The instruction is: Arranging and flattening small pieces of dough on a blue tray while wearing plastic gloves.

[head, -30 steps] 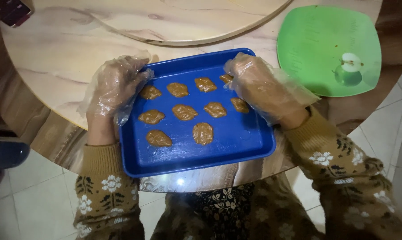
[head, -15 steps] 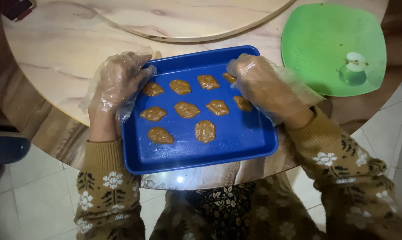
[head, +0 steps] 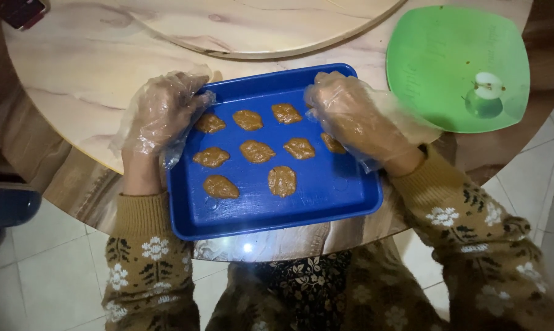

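A blue tray [head: 326, 202] of brown dough pieces [head: 257, 151] lies between the gloved left hand [head: 160, 113] and right hand [head: 350, 116], fingers loosely curled at its edges, on a marble table [head: 74, 67] above a tiled floor [head: 44, 276].

The right hand [head: 356, 119] covers the far right corner of the blue tray [head: 326, 205] and part of one brown dough piece [head: 332, 143]. Its grip is unclear. The green plate [head: 458, 61] is cut off at the far edge.
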